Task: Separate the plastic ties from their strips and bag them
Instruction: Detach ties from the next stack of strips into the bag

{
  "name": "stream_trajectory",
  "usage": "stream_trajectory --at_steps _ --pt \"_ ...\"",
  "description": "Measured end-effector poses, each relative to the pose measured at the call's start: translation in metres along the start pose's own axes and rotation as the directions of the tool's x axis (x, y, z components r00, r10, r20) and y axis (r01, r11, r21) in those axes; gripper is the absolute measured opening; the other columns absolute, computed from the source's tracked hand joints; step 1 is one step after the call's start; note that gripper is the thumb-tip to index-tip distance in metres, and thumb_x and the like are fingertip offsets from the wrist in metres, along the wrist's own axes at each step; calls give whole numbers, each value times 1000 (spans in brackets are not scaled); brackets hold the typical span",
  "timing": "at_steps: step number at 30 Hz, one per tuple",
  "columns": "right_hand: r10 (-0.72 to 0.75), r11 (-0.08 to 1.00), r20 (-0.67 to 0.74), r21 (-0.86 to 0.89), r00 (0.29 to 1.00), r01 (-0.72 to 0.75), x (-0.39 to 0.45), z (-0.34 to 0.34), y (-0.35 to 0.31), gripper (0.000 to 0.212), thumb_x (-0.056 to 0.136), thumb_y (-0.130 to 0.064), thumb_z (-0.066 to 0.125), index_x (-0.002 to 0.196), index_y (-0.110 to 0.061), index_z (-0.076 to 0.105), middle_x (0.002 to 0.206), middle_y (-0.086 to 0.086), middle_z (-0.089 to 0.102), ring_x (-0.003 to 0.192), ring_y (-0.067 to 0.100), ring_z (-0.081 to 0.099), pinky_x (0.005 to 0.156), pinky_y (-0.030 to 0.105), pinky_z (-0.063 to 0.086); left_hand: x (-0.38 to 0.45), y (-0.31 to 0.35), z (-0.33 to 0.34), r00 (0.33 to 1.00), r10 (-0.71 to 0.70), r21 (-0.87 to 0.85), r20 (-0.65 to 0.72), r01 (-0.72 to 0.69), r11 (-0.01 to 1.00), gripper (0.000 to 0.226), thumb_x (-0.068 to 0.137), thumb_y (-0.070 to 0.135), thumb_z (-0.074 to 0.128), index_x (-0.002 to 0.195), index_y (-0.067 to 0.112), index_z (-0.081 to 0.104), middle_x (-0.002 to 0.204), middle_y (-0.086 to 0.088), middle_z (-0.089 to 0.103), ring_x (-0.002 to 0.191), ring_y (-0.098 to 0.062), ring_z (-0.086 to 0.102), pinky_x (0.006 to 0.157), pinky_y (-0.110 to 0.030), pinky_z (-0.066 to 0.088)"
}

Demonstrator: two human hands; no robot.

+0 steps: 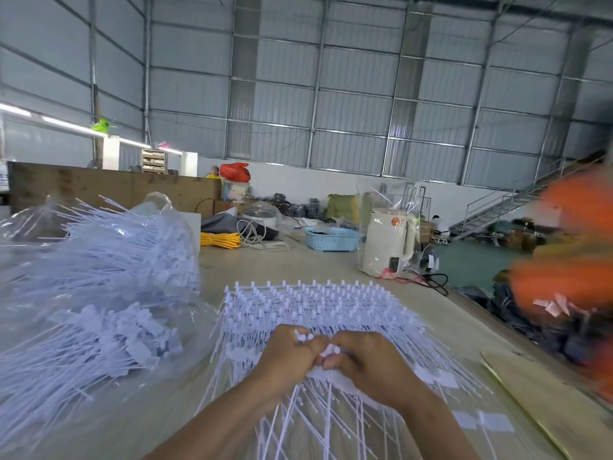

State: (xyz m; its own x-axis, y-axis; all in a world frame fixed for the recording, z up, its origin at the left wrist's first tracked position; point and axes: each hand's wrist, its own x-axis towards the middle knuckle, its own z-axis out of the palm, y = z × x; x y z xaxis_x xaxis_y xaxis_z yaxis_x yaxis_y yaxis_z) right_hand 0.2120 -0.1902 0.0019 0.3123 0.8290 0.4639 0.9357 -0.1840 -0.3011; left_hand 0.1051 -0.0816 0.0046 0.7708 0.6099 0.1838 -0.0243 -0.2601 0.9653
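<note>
A stack of white plastic tie strips [311, 303] lies on the table in front of me, heads in rows at the far side, tails fanning toward me. My left hand [287, 355] and my right hand [361, 363] meet over the near part of the stack. Both grip a small bunch of white ties [323, 351] between curled fingers, with tie heads sticking out above the knuckles. To the left a big clear plastic bag [99, 293] holds a large heap of loose white ties.
A blue basket [331, 239], a white appliance in clear wrap [388, 242], yellow rope [220, 240] and cables sit farther back on the table. A blurred person in orange [564, 260] stands at the right. Cardboard [547, 403] lies at the near right.
</note>
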Motion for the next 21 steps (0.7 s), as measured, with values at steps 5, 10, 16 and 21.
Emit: stream_trajectory --at_steps 5,10,16,21 --pt "111 981 -121 -144 986 -128 -8 -16 20 24 91 -35 57 78 -14 55 74 -2 61 69 15 57 61 22 41 3 10 -27 969 -233 -300 86 249 921 37 83 9 63 48 12 52 37 2 34 28 -11 26 31 -14 26" --pt "82 985 -408 -108 909 -138 -6 -26 22 49 80 -58 42 81 -11 56 48 -8 38 47 14 39 44 17 25 13 1 -44 939 -309 -439 151 344 830 27 87 17 63 64 10 51 42 -1 42 28 -10 35 29 -13 29" --pt "133 964 -456 -145 880 -221 -11 -32 16 66 78 -72 30 92 -19 66 44 -13 44 43 5 41 43 15 25 5 -3 -26 853 -274 -195 444 391 900 13 91 11 60 88 0 66 74 -13 72 42 -8 56 34 -13 38" --pt "77 993 -327 112 942 -42 -1 -21 3 31 94 -25 52 125 -30 53 54 -30 50 51 -10 47 50 10 34 7 -6 -24 946 -184 -332 267 269 904 14 93 11 56 93 4 68 62 -2 64 37 -6 41 34 -15 28"
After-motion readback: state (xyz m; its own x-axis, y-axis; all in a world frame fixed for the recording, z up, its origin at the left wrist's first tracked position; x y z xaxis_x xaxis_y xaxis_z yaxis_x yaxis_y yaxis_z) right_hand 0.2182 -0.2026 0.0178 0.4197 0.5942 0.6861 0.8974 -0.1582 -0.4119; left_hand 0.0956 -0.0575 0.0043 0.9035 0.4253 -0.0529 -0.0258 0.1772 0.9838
